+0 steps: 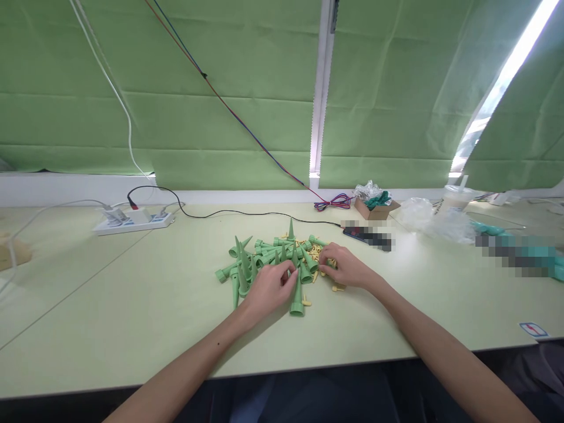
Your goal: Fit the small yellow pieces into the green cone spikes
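Sitting well back, one power strip (140, 223), presumably there to keep cables off the front. Green cones (244, 263), heaped mid-tabletop (132, 329), apparently for two-handed reach. Left hand (269, 288), fingertips together at one cone; grip uncertain. Yellow pieces (315, 251), scattered beside the cones, seemingly for easy picking. Right hand (348, 267), fingers curled over them; hold hidden.

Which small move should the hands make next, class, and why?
Probably, the right hand should pinch one of the small yellow plastic pieces: its curled fingers are right beside them, while the left hand has its fingertips near the narrow end of a green plastic cone.
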`<state>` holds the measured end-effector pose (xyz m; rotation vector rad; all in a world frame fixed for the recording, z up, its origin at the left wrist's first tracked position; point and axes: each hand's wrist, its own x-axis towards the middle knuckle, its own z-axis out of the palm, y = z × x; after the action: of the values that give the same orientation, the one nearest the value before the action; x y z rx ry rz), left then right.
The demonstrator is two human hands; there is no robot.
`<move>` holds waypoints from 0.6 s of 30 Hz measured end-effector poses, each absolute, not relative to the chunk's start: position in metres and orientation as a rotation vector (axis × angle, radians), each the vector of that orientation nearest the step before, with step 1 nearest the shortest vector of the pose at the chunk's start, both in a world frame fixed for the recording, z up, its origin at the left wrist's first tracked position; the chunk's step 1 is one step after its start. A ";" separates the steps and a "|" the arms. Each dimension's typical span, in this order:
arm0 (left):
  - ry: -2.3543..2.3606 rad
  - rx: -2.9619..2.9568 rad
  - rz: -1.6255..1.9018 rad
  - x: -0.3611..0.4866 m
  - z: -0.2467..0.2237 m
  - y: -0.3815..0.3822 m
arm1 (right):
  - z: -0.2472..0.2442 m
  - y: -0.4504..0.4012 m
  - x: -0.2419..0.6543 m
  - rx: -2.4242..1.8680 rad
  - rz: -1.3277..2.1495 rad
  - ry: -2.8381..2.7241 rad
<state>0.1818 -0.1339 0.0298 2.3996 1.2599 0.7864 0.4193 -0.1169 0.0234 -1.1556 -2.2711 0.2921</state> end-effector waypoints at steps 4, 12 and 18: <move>1.250 2.385 0.810 0.182 0.030 -0.134 | 0.028 -0.119 0.419 -1.138 0.283 -2.185; 1.151 2.378 0.866 0.184 0.034 -0.138 | 0.024 -0.135 0.397 -1.072 0.358 -1.905; 1.028 2.436 0.814 0.185 0.031 -0.141 | 0.015 -0.146 0.378 -0.938 0.514 -1.958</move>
<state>0.1848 -0.1409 0.0312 2.4357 1.0275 0.8139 0.3778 -0.1458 0.0149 -0.9385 -1.9577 0.5143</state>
